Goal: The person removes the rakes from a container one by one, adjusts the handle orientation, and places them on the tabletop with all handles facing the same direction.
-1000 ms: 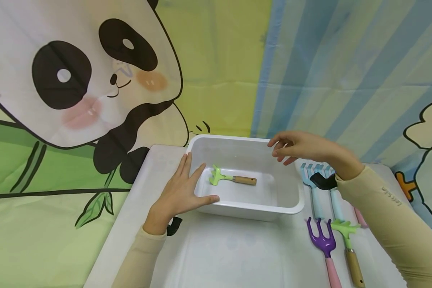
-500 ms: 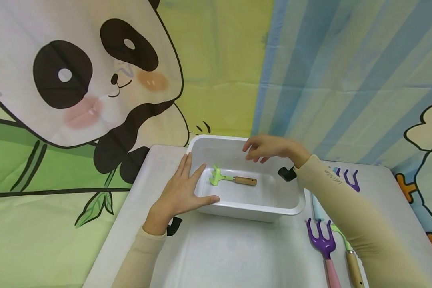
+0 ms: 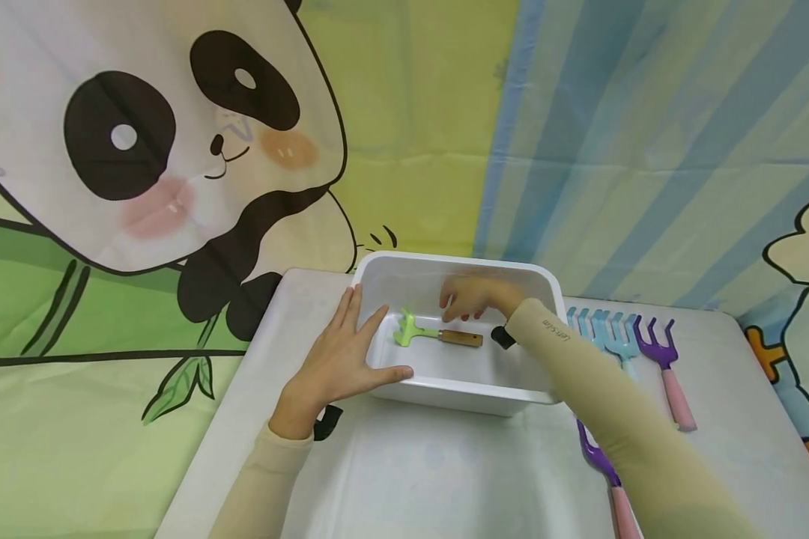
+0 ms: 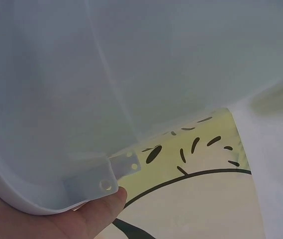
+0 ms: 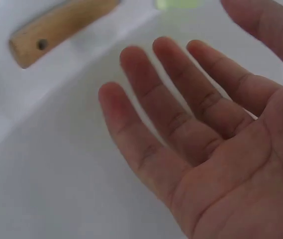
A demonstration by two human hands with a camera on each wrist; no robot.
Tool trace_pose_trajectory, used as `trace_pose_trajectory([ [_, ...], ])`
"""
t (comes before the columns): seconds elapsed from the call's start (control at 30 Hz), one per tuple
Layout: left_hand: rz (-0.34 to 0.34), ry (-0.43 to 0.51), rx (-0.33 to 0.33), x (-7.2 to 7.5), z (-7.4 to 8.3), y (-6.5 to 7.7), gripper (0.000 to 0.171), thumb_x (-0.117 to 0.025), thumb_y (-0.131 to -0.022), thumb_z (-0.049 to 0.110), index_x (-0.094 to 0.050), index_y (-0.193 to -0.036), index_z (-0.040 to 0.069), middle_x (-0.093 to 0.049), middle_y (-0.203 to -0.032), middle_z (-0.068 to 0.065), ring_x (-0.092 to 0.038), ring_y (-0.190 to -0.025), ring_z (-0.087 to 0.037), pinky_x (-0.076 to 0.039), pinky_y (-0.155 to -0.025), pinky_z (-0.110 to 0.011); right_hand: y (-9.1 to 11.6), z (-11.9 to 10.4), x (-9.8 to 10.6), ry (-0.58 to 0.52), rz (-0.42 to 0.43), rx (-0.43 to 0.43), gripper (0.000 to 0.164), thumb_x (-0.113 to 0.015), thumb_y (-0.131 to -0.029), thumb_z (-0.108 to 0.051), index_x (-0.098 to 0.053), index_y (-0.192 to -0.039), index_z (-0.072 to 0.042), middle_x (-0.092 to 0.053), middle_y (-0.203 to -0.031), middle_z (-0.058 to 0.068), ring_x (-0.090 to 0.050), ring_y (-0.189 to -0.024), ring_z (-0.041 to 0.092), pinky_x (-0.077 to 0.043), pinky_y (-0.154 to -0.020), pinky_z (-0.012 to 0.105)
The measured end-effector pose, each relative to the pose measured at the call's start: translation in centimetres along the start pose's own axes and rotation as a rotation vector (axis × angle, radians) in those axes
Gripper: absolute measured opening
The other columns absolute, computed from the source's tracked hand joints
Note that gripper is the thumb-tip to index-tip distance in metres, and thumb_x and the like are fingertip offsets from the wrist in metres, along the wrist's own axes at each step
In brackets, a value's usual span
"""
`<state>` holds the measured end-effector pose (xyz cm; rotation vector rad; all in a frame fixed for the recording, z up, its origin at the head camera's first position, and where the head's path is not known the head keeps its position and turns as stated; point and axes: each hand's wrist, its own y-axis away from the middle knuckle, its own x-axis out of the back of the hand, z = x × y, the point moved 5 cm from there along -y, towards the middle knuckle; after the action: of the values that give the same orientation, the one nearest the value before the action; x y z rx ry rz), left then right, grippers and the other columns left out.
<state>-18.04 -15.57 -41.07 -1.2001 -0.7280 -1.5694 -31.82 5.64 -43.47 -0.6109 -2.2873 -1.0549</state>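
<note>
A white plastic bin [image 3: 485, 388] stands on the table, holding a small green hand rake [image 3: 414, 330] with a wooden handle [image 5: 64, 30]. My left hand [image 3: 337, 359] rests on the bin's left end, fingers spread and straight, the thumb lying over the front rim. In the left wrist view, fingers of that hand [image 4: 99, 211] touch the outside beneath the rim. My right hand [image 3: 475, 296] reaches inside the bin, just behind the rake's handle. The right wrist view shows its palm and loosely bent fingers [image 5: 173, 104] with nothing in them, apart from the handle.
Right of the bin lie light blue rakes [image 3: 622, 337] and a purple fork [image 3: 662, 353] with a pink handle. A second purple fork [image 3: 596, 457] is partly covered by the right sleeve [image 3: 613, 419]. A panda-printed cloth [image 3: 276, 224] hangs close behind the table.
My right hand has moved left and down, from above the bin's right end into the bin. The sleeve now hides the green rake on the table. The left hand has stayed put.
</note>
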Motion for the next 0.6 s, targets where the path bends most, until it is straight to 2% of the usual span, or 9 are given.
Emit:
trace_pose_trajectory([
  [0.13,-0.002,0.005,-0.003,0.0,0.0,0.0,0.117,-0.046,-0.070,0.095,-0.039,-0.156,0.016,0.004,-0.165,-0.019,0.007,-0.152,-0.029,-0.032,-0.109,-0.059,-1.1,0.3,-1.6,0.156,-0.025,-0.020,0.037,-0.069,-0.094,-0.023,-0.065,-0.125,-0.001,-0.064,-0.099,0.006,-0.063,-0.094,0.030,-0.055,-0.078,0.042],
  [0.3,0.007,-0.004,-0.009,0.1,0.0,0.0,0.117,-0.046,-0.070,0.095,-0.039,-0.155,0.015,0.003,-0.165,-0.020,0.006,-0.152,-0.030,-0.032,-0.109,-0.058,-2.5,1.4,-3.7,0.297,-0.036,-0.040,0.027,-0.064,-0.096,-0.026,-0.068,-0.118,-0.009,-0.062,-0.089,0.001,-0.060,-0.079,0.019,-0.049,-0.070,0.033],
  [0.53,0.010,0.005,-0.014,0.1,0.0,0.0,0.116,-0.046,-0.071,0.094,-0.040,-0.155,0.015,0.003,-0.165,-0.020,0.006,-0.152,-0.030,-0.030,-0.111,-0.057,-4.2,2.7,-5.5,0.279,-0.006,-0.048,0.011,-0.059,-0.102,-0.020,-0.062,-0.106,-0.010,-0.061,-0.080,0.003,-0.056,-0.062,0.015,-0.043,-0.052,0.027],
  [0.6,0.010,0.007,-0.015,0.1,-0.1,0.0,0.116,-0.047,-0.071,0.094,-0.040,-0.155,0.014,0.002,-0.165,-0.021,0.006,-0.152,-0.030,-0.029,-0.111,-0.057,-4.2,2.6,-5.6,0.276,-0.002,-0.042,0.009,-0.059,-0.102,-0.018,-0.060,-0.104,-0.010,-0.061,-0.080,0.004,-0.055,-0.062,0.015,-0.042,-0.052,0.026],
])
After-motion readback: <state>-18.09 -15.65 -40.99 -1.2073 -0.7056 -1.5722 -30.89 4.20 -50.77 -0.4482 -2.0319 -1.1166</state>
